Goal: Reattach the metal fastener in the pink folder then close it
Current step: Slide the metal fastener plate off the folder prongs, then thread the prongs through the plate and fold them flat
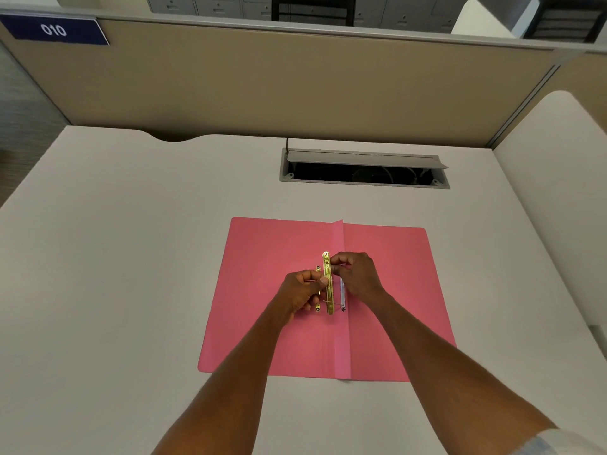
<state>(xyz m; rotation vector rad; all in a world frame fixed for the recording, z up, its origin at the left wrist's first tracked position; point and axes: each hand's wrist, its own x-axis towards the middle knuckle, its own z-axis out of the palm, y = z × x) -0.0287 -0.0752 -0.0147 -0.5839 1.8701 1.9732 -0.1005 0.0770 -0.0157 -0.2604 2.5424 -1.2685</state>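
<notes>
One open pink paper folder [269,300] lies on the white desk [131,257]; both hands, left [300,292] and right [356,274], pinch one gold metal fastener bar [327,284], its length parallel to the spine.

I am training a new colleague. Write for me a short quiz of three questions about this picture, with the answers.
1. True or false: the pink folder lies open on the desk.
2. Which hands touch the gold metal fastener? A) left only B) right only C) both
3. Fill in: the blue sign on the partition reads ___.

Key: 1 true. 2 C, the left hand and right hand both hold it. 3 010.
</notes>
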